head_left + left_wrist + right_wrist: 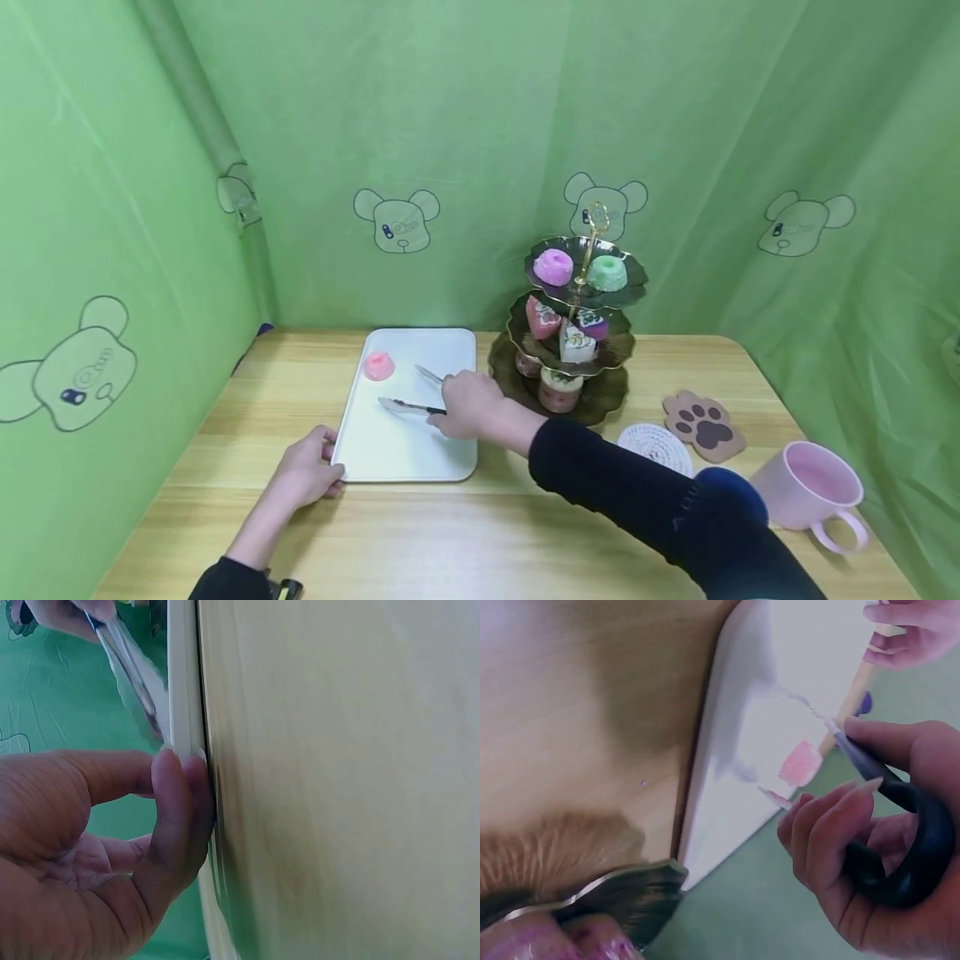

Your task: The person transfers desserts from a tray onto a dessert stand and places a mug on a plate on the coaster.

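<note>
While the right hand (468,406) is gripping the tongs (405,407): its fingers are curling round the dark handle, presumably to govern how wide the arms are spreading.
Tong tips: they are standing apart above the white tray (405,454), with nothing showing between them; whether either is touching the tray, I cannot tell.
Pink cake (378,366): it is sitting on the tray's far left part, near the farther tip but apart from both.
Left hand (307,468): thumb and fingers are pinching the tray's rim at the near left corner, apparently steadying it against any push from the tongs.
Tray bed: it is lying flat on the wooden table (510,533), its raised rim probably serving to stop pieces sliding off.
Tiered stand (611,393): it is standing just beyond the tray's right side, likely within reach of the tongs. Its stacked plates are separating the sweets: a purple cake (553,267) and a green cake (607,272) on top, wedge slices (577,342) in the middle, round desserts (560,392) partly hidden below.
Mats: a white woven coaster (656,447) and a brown paw-shaped mat (705,427) are lying right of the stand, seemingly out of the tray's way.
Pink mug (817,483): it is standing upright near the table's right edge, its handle facing the near side.
Green curtain (480,125): it is hanging behind everything, evidently screening the workplace.
</note>
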A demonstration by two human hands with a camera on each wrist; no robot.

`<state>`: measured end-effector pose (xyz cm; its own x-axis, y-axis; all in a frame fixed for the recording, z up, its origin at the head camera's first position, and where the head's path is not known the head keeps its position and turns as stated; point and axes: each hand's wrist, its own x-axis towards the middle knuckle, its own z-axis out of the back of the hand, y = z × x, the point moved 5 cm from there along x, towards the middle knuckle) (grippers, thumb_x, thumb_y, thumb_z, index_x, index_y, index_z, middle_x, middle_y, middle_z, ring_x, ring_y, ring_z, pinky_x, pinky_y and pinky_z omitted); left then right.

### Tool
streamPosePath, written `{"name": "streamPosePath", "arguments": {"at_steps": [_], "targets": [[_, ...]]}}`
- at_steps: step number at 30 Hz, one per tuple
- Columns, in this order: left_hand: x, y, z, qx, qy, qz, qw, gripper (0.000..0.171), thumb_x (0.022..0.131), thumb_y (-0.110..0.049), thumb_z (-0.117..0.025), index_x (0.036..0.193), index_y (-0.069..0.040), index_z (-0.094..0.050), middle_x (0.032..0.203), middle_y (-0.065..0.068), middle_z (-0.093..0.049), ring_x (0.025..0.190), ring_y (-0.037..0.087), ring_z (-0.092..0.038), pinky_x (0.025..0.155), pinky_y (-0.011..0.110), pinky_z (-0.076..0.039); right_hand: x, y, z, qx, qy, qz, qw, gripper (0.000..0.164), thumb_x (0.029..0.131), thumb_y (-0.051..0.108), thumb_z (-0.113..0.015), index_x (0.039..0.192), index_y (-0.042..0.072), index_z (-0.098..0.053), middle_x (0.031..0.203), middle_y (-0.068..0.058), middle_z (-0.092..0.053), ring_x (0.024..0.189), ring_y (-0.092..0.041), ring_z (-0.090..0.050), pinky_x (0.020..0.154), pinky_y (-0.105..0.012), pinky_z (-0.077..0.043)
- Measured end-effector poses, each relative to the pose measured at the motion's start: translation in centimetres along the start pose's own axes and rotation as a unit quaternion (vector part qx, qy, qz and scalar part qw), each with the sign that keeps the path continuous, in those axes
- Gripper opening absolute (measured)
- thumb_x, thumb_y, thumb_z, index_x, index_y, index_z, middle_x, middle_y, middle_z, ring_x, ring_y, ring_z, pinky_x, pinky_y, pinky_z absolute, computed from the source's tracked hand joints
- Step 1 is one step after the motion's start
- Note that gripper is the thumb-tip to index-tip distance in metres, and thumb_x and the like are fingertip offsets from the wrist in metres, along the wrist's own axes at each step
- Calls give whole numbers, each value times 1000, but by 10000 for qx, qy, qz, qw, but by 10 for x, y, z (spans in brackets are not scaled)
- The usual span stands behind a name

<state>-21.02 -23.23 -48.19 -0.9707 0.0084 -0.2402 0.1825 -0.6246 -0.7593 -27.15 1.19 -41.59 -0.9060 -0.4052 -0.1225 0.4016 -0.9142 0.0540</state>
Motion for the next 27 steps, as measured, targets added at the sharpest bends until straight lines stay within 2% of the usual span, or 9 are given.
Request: {"name": "streamPosePath", "arguments": {"at_steps": [6, 12, 16, 21, 27], "targets": [[1, 0, 0, -18, -19, -44, 10000, 53, 83, 16, -63, 134, 14, -48, 109, 26, -58, 66, 20, -69, 57, 33, -66, 27, 11, -12, 304, -17, -256, 9992, 48, 98, 55, -68, 104, 8, -64, 82, -5, -61, 73, -20, -60, 56, -31, -51], [1, 1, -1, -40, -17, -45, 10000, 53, 84, 16, -64, 134, 14, -47, 109, 26, -57, 65, 20, -69, 57, 33, -66, 48, 20, -24, 202, -187, -241, 9993, 50, 99, 53, -68, 120, 7, -64, 91, -7, -67, 81, -22, -65, 63, -34, -58], [0, 0, 0, -47, -5, -32, 10000, 52, 85, 15, -64, 135, 14, -47, 109, 26, -57, 66, 20, -69, 57, 32, -66, 57, 22, -28, 155, -232, -247, 9993, 47, 100, 50, -68, 124, 10, -65, 90, -5, -67, 79, -19, -65, 61, -33, -57], [1, 0, 1, -64, -8, -59, 10000, 53, 85, 15, -63, 135, 15, -47, 109, 26, -58, 66, 21, -69, 57, 32, -66, 62, 23, -27, 124, -334, -273, 9990, 43, 100, 48, -70, 124, 12, -67, 85, -3, -65, 75, -18, -63, 57, -32, -55], [-1, 1, 0, -65, 22, -69, 10000, 51, 86, 15, -64, 135, 15, -47, 108, 26, -57, 66, 21, -69, 57, 33, -66, 61, 22, -25, 32, -337, -201, 9992, 39, 100, 49, -69, 115, 14, -68, 85, -3, -66, 79, -20, -66, 61, -34, -58]]}}
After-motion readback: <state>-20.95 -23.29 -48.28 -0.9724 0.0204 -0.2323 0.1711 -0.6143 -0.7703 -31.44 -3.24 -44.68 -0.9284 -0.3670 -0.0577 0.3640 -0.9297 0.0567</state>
